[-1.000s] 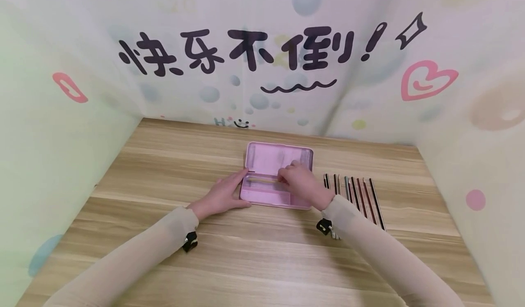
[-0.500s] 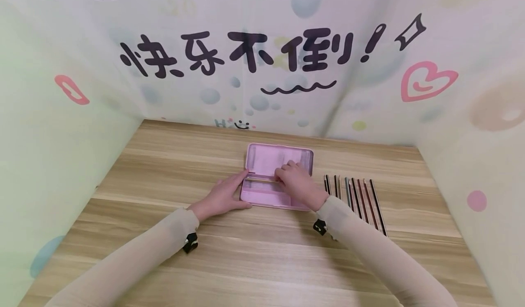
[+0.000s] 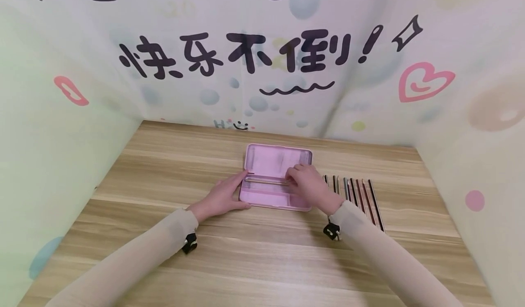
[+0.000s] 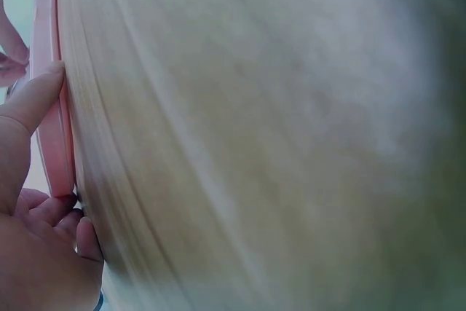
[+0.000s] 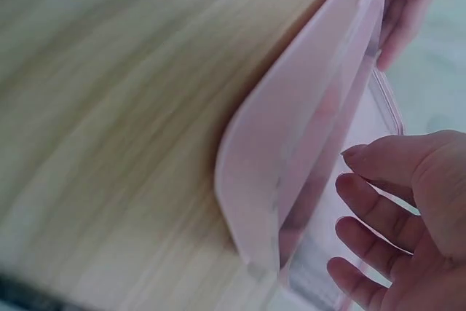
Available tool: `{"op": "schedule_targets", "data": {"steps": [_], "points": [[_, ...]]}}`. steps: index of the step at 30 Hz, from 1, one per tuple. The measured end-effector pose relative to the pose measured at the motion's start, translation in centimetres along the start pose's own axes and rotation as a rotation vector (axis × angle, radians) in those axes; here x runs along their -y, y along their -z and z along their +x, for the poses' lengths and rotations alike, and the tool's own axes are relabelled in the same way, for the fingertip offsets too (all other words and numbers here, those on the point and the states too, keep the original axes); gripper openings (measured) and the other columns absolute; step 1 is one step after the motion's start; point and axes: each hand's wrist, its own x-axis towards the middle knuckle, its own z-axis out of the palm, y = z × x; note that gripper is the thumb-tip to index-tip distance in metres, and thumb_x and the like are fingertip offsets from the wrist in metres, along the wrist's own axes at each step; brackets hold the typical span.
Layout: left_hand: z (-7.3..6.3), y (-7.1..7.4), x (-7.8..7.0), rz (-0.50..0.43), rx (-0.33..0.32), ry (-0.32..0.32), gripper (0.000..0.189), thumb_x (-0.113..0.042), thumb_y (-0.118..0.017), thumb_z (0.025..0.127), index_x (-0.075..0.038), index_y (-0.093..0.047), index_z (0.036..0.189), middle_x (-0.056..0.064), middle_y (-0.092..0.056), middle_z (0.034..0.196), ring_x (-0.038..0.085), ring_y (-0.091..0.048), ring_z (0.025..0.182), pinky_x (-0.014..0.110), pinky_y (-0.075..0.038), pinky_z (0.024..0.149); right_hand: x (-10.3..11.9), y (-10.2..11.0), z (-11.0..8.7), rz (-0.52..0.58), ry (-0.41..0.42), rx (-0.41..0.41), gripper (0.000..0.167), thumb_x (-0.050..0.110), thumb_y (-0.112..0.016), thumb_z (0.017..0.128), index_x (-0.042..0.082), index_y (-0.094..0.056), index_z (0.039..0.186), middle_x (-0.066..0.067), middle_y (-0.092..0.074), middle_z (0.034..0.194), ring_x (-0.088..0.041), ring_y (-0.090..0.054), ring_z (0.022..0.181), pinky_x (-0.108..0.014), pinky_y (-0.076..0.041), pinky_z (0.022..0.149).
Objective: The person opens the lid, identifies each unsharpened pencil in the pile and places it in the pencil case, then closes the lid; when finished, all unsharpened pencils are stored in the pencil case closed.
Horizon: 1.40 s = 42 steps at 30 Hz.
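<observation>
An open pink pencil case [image 3: 266,200] lies on the table, its lid [image 3: 266,159] tilted back toward the wall. My left hand [image 3: 219,197] holds the case's left end; in the left wrist view its thumb [image 4: 45,92] presses the front side while other fingers curl at the end. A thin pencil [image 3: 266,181] lies lengthwise in the rear compartment, near the hinge. Above the case's right part hovers my right hand [image 3: 311,188], hiding the pencil's right end. In the right wrist view its fingers [image 5: 371,205] are loosely bent and apart, with nothing visible between them.
To the right of the case, several pencils [image 3: 376,205] lie side by side on the wooden table [image 3: 262,266]; my right forearm [image 3: 381,243] covers some of their near ends. A printed cloth wall [image 3: 184,97] stands behind the table, with more cloth at both sides.
The pencil has come to lie along the back of the case. My right hand has shifted left, then back right and slightly nearer. The left hand has stayed in place.
</observation>
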Motion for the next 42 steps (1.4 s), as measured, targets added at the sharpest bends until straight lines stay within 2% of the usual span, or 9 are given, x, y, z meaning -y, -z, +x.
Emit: {"op": "schedule_targets", "data": {"steps": [6, 16, 25, 32, 42], "points": [[-0.1, 0.0, -0.2, -0.005, 0.004, 0.008, 0.105, -0.038, -0.085, 0.087, -0.001, -0.024, 0.164, 0.023, -0.035, 0.165, 0.042, -0.036, 0.150, 0.067, -0.025, 0.119, -1.1, 1.0, -1.7, 0.014, -0.014, -0.056, 0.013, 0.007, -0.083, 0.087, 0.005, -0.073, 0.095, -0.005, -0.072, 0.087, -0.024, -0.060, 0.082, -0.044, -0.051, 0.080], [0.0, -0.1, 0.0, -0.002, 0.001, 0.011, 0.106, -0.038, -0.085, 0.087, -0.002, -0.024, 0.164, 0.024, -0.035, 0.165, 0.042, -0.036, 0.150, 0.068, -0.023, 0.119, -2.9, 1.3, -4.9, 0.050, -0.049, -0.110, 0.013, 0.004, -0.077, 0.089, 0.003, -0.074, 0.101, -0.007, -0.074, 0.089, -0.025, -0.062, 0.082, -0.043, -0.052, 0.077], [0.1, -0.2, 0.1, -0.009, -0.007, 0.006, 0.107, -0.039, -0.086, 0.086, -0.002, -0.024, 0.164, 0.025, -0.036, 0.164, 0.043, -0.037, 0.150, 0.068, -0.023, 0.119, -4.0, 1.2, -8.1, 0.031, -0.149, -0.068, 0.016, 0.005, -0.078, 0.089, 0.002, -0.073, 0.104, -0.005, -0.073, 0.089, -0.026, -0.062, 0.085, -0.047, -0.053, 0.081], [0.0, -0.2, 0.0, -0.005, -0.002, 0.014, 0.106, -0.039, -0.085, 0.087, -0.002, -0.023, 0.165, 0.025, -0.035, 0.164, 0.043, -0.036, 0.150, 0.069, -0.022, 0.120, -4.5, 1.0, -10.0, 0.031, -0.189, -0.089, 0.017, 0.004, -0.079, 0.088, 0.002, -0.073, 0.104, -0.004, -0.073, 0.085, -0.024, -0.060, 0.080, -0.044, -0.050, 0.076], [0.0, -0.2, -0.1, -0.015, 0.002, 0.027, 0.105, -0.038, -0.085, 0.087, -0.003, -0.023, 0.165, 0.025, -0.036, 0.164, 0.043, -0.036, 0.150, 0.068, -0.021, 0.120, -4.7, 0.5, -11.1, 0.036, -0.240, -0.095, 0.023, 0.003, -0.079, 0.087, 0.000, -0.071, 0.108, -0.004, -0.074, 0.085, -0.027, -0.062, 0.081, -0.049, -0.051, 0.078]]}}
